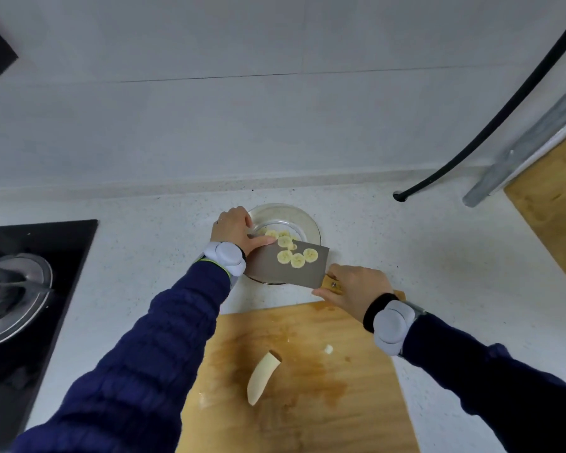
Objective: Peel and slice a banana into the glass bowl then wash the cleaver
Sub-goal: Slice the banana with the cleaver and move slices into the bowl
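we look down from head height at a wooden cutting board (340, 403) on a pale speckled counter (144, 240). just beyond the board's far edge sits the glass bowl (307, 220), with a few banana slices (276, 233) already inside. our right hand (356, 292) is wrapped round the wooden handle of the cleaver (275, 273), holding the blade flat and tilted over the bowl's near rim; three more slices (297, 258) lie on the blade's upper face. our left hand (232, 230) is at the blade's far corner, thumb laid straight along the steel, fingers bent down out of sight, so we cannot tell whether they grip anything. on the board lies the uncut banana piece (262, 377), peeled, with a small scrap (328, 349) near it. a black gas hob (30, 289) stands well left of the board.
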The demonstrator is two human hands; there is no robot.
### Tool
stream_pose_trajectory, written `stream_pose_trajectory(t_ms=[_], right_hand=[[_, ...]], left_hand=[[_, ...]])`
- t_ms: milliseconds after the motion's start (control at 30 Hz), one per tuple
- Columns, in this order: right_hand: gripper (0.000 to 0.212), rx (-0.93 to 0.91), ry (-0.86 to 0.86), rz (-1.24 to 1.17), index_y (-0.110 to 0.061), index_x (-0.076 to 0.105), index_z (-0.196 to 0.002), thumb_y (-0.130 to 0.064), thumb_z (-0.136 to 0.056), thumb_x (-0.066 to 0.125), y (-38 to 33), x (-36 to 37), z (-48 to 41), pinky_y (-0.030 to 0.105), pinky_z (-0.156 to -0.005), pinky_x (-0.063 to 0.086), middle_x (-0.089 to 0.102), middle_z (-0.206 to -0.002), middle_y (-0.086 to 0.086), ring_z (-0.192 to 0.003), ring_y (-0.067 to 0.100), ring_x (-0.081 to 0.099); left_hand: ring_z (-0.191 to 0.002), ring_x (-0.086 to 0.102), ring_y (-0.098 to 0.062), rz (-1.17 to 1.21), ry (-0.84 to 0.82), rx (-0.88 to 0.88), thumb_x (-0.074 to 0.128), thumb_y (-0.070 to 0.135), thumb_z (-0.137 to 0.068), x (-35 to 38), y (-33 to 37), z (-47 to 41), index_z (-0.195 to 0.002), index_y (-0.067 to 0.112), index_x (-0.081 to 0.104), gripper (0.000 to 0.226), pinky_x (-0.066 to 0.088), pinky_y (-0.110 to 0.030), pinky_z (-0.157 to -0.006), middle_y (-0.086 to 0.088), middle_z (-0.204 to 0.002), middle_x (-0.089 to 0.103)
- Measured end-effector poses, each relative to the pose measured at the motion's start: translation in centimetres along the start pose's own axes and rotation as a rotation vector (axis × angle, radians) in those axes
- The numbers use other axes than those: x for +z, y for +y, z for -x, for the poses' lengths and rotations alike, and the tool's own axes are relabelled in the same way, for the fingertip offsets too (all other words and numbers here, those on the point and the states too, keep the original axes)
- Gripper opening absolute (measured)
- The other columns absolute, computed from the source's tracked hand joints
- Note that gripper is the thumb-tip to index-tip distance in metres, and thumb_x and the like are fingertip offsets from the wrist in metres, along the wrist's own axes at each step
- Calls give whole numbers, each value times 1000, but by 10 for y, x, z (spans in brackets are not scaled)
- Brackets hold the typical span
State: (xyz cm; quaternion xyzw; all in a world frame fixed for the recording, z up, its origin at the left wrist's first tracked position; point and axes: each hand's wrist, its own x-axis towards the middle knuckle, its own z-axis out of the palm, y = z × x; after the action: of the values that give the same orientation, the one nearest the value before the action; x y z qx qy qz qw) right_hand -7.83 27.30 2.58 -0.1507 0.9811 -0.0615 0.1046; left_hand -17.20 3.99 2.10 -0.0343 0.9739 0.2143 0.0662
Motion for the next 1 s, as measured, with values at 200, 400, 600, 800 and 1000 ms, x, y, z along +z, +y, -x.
stream_pose_trajectory(t_ms=[200, 400, 600, 800, 1000], right_hand=[[53, 17, -23, -4, -20, 53, -106, -67, -87, 40, -3, 3, -5, 27, -68, 45, 65, -93, -5, -86, 17, 61], [52, 23, -19, -20, -20, 53, -106, -67, -87, 41, -4, 1, -11, 27, -67, 44, 65, -92, -5, -85, 17, 61], [54, 17, -22, -20, -19, 53, -106, -67, -87, 40, -7, 3, -11, 28, -70, 47, 65, -92, -4, -84, 18, 61], [54, 11, -35, -14, -20, 53, -105, -69, -86, 39, -9, 8, -11, 27, -67, 45, 62, -87, -6, -81, 17, 60], [54, 15, -40, -26, -20, 53, -108, -68, -86, 40, -10, 7, -15, 27, -67, 45, 66, -92, -4, -83, 18, 62]], left_hand=[[-96, 48, -26, 56, 10, 1, 73, 54, -68, 4, 4, -10, -91, 13, 47, 54, 37, -33, -81, -3, -95, 51], [-92, 40, -19, -14, -114, 254, 78, 65, -48, 13, -2, 10, -90, 19, 40, 73, 34, -35, -87, 2, -97, 45], [-100, 42, -24, -54, -34, 199, 73, 64, -60, 17, 0, -5, -98, 13, 46, 69, 30, -34, -87, -4, -106, 47], [-105, 44, -26, -101, 14, 48, 64, 66, -69, 19, 5, -20, -105, 10, 49, 68, 33, -35, -89, -7, -113, 49], [-95, 38, -18, -12, -144, 329, 64, 79, -42, 16, 6, 7, -96, 20, 41, 83, 25, -31, -81, 5, -100, 38]])
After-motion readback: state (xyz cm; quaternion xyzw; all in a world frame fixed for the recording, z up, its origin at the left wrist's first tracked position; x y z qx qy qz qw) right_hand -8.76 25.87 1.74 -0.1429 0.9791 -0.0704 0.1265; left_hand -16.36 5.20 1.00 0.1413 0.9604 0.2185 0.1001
